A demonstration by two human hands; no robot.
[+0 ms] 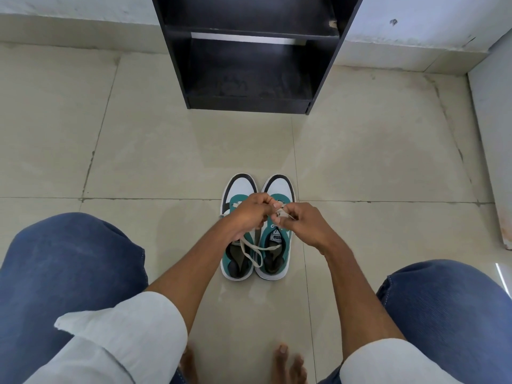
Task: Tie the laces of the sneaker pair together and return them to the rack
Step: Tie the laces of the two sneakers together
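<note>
Head view: both sneakers (256, 231) stand side by side on the floor (138, 151), well short of the rack (249, 51). The left hand (246, 214) and right hand (299, 221) pinch the laces (256, 249), grip closed, mid-knot; racking remains.

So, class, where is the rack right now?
In the head view, the rack stands top centre against the wall, beyond the sneakers on the floor.
</note>
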